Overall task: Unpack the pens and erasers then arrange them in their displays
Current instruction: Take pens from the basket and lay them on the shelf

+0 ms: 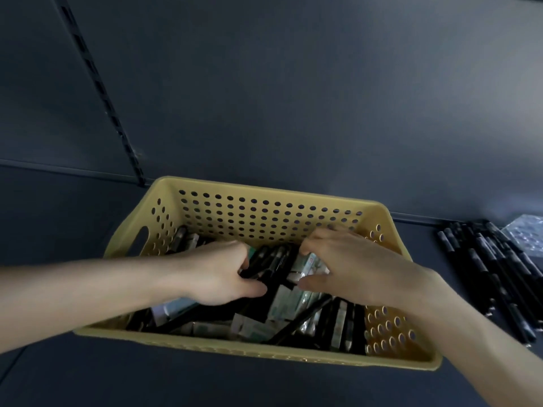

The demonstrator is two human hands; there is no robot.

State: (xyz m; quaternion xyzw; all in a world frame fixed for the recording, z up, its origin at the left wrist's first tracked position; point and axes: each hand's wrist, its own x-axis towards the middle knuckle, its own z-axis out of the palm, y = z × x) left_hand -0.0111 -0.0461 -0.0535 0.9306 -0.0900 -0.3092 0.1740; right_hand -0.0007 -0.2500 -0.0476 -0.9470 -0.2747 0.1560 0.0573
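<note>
Gripping a black pen pack in the curled fingers of the left hand and pinching a pale eraser box with the right hand, both in the yellow basket full of packs, only some loose black pens out beside it, likely far from done.

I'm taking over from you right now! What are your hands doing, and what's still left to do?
Left hand: inside the yellow basket, gripping a black pen pack.
Right hand: pinching a pale packet, probably erasers.
Done: loose black pens lie on the shelf right of the basket, beside clear wrapping.
Left: the basket holds many more packs to unpack. No display is in view.
</note>
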